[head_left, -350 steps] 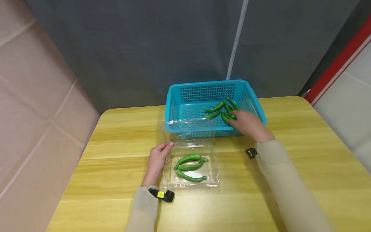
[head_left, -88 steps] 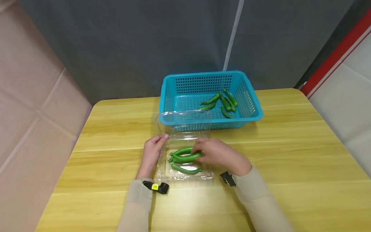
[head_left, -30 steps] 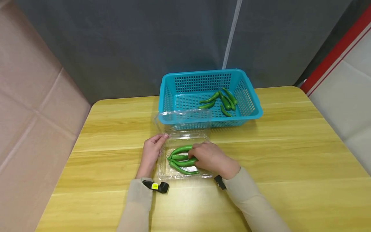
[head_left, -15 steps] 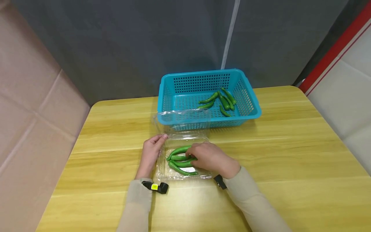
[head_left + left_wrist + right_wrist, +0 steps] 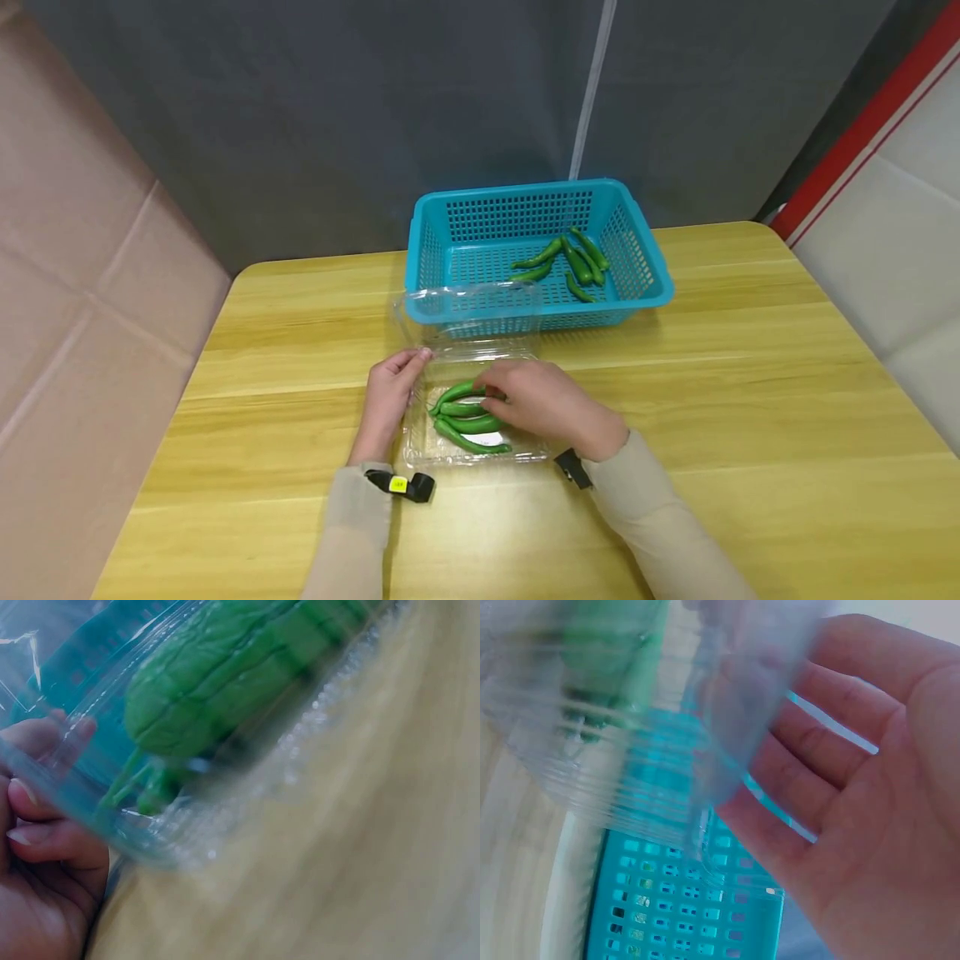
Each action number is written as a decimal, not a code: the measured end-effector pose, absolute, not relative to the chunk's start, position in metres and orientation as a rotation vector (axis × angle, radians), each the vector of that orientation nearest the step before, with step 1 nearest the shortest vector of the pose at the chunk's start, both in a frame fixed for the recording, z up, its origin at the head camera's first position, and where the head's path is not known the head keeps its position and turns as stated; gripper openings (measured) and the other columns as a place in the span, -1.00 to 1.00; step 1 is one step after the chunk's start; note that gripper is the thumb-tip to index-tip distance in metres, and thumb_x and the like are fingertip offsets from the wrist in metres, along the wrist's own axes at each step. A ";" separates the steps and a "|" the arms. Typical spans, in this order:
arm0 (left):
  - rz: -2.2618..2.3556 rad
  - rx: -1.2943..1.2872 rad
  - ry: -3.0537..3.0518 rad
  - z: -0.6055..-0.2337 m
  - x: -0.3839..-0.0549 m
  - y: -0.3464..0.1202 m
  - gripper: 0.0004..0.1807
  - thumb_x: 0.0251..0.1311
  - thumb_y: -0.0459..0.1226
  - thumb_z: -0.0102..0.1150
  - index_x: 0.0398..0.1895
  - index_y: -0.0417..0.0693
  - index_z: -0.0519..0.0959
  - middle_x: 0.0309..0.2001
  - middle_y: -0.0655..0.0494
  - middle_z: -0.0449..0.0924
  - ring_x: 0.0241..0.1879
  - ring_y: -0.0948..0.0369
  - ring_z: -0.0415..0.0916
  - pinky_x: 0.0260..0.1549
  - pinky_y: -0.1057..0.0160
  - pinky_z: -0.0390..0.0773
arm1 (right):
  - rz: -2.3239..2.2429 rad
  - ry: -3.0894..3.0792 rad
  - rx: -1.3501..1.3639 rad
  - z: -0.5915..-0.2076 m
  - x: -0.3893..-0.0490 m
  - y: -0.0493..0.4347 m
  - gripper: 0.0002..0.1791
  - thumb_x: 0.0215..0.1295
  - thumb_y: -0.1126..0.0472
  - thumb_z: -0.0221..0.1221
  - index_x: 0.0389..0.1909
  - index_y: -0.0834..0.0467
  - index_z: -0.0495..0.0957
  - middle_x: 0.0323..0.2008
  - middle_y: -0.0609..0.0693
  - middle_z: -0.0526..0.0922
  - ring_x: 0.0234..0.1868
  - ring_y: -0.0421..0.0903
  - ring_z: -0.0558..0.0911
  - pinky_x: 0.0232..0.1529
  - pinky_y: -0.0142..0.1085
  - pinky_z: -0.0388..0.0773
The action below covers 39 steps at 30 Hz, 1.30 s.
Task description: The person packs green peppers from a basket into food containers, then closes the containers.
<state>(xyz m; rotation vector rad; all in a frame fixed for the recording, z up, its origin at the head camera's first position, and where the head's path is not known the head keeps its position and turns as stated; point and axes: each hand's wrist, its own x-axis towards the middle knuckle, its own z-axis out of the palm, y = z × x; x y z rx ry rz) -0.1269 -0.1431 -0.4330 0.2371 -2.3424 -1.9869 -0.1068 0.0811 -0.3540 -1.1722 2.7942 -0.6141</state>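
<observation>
Left hand (image 5: 386, 402): palm inward, thumb and fingertips pinching the left edge of a clear container (image 5: 423, 451) near its hinge. Right hand (image 5: 551, 406): back up, reaching in from the right, over the right ends of 4 green peppers (image 5: 472, 425). Its fingers are loosely bent and released; fingertip contact with the peppers can't be confirmed, blurred behind plastic in the right wrist view.

Container: thin, shiny, ribbed plastic, squarish base, lid raised. The 4 peppers lie in the base, slim, curved, glossy, narrow ends bunched at left.

Blue basket (image 5: 517, 217) behind: rigid perforated plastic, rectangular, flared rim; 6 more peppers (image 5: 577, 265) inside, mostly right side. Table (image 5: 300, 333): pale wood grain, rounded corners.
</observation>
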 end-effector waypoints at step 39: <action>-2.028 0.238 -2.368 -0.406 -0.115 -0.137 -0.64 0.14 -0.10 0.12 -0.20 -0.23 0.60 -0.64 -0.03 0.43 -0.87 0.40 0.09 -0.90 0.43 0.12 | -1.312 3.190 -1.088 -0.316 -0.120 0.152 -0.70 0.11 0.30 0.21 -0.09 0.18 0.52 -0.29 -0.07 0.55 -0.28 -0.20 0.52 -0.28 -0.30 0.50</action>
